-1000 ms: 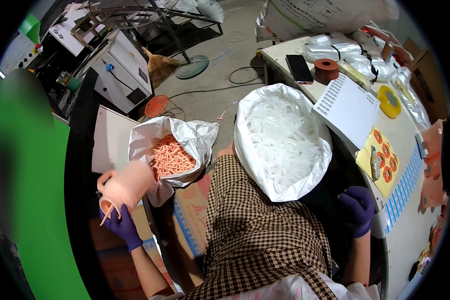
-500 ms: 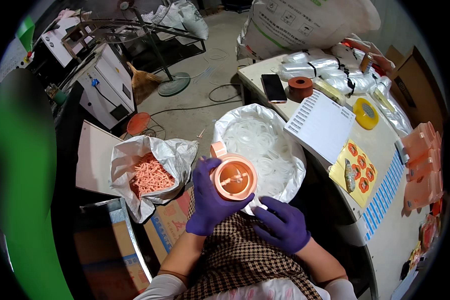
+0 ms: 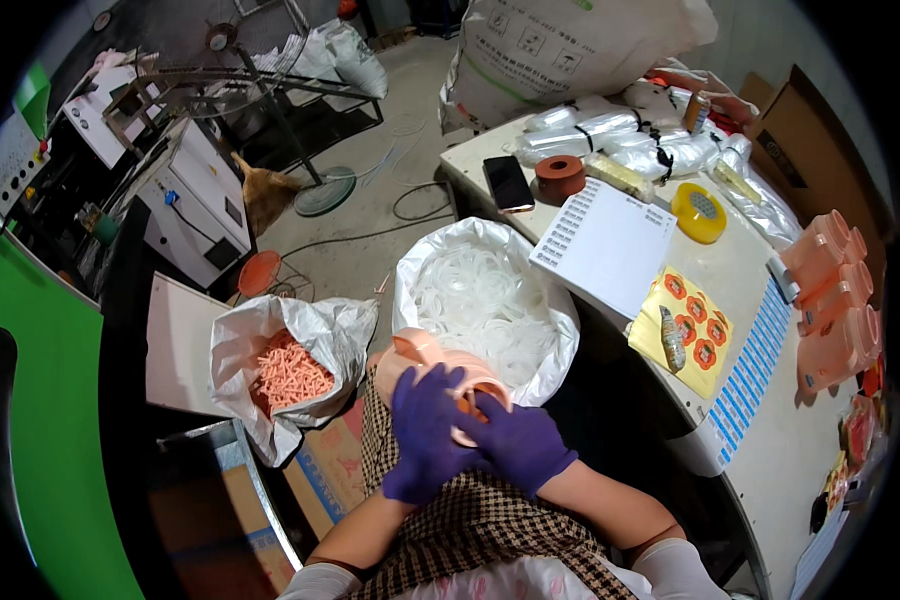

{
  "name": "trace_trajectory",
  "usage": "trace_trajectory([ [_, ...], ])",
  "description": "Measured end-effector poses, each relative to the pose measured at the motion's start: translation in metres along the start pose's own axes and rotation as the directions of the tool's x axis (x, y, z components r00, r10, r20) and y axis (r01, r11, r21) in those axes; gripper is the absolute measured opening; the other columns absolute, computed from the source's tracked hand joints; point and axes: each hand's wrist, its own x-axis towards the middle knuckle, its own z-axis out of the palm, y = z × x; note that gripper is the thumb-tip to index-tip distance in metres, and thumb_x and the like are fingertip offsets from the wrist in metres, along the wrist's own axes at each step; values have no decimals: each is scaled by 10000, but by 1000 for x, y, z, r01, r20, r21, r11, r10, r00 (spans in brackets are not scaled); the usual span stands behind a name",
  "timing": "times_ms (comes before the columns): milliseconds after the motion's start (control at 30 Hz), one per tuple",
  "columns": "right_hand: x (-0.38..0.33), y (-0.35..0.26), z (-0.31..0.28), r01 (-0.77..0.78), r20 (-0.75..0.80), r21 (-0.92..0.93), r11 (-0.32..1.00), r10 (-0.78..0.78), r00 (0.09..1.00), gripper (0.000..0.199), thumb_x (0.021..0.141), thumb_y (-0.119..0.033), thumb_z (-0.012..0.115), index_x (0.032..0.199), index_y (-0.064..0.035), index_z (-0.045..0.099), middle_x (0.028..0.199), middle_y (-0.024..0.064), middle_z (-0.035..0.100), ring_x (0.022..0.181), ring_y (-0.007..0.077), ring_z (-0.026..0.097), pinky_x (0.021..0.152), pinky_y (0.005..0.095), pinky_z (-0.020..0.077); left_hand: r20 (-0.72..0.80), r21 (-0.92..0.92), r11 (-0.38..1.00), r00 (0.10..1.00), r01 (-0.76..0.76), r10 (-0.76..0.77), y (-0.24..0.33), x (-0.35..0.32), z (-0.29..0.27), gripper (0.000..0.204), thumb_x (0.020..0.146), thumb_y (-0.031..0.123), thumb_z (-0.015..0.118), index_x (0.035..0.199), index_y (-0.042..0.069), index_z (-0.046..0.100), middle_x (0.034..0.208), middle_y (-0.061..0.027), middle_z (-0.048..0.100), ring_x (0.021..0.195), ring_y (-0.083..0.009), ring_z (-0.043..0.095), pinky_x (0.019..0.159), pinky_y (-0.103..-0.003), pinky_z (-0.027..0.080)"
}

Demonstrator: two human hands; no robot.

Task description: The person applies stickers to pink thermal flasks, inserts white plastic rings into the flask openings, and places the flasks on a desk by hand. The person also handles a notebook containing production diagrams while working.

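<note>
A peach plastic jug (image 3: pixel 460 362) with a loop handle lies tilted in my hands, its round mouth facing right. My left hand (image 3: pixel 425 440), in a purple glove, is wrapped round its side. My right hand (image 3: pixel 527 442), also gloved, bends over the rim, its fingertips in the mouth. What those fingertips hold is hidden. Just beyond the jug stands a white sack (image 3: pixel 562 365) full of translucent rings (image 3: pixel 485 310). To the left, another white sack (image 3: pixel 345 335) holds small peach sticks (image 3: pixel 292 375).
The table (image 3: pixel 610 400) on the right carries a phone (image 3: pixel 508 184), tape rolls (image 3: pixel 699 212), a label sheet (image 3: pixel 610 245), a yellow sticker sheet (image 3: pixel 705 345) and several peach jugs (image 3: pixel 838 345). A cardboard box (image 3: pixel 335 455) sits below left. A cable (image 3: pixel 370 235) crosses the floor.
The jug has tipped from mouth-up to facing right and moved lower. My right hand has come from beside it to its mouth. The view has shifted slightly.
</note>
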Motion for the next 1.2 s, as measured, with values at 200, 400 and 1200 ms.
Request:
trace_trajectory([
  [200,62,-18,-31,458,-393,235,858,-347,852,593,803,-168,752,1363,-163,556,1340,161,576,822,308,694,686,407,583,-464,38,955,852,295,-244,-54,20,-72,779,696,295,882,1347,43,534,1329,-153,576,1297,-328,526,1214,-496,226],
  [400,104,114,35,12,-584,-36,999,-31,811,222,802,-187,748,1020,-153,727,1022,59,663,861,253,663,710,396,555,-725,58,958,671,282,-154,-143,-7,-175,1205,703,134,858,1587,14,48,1443,-186,489,1341,-318,486,1174,-465,312],
  [1200,8,1,-69,302,-395,532,791,-84,915,285,788,20,704,1071,-11,723,1112,164,733,903,301,736,813,355,580,-16,-147,989,1000,21,-23,-11,41,-15,903,610,325,916,1365,47,507,1267,-146,589,1184,-377,544,1084,-483,367],
])
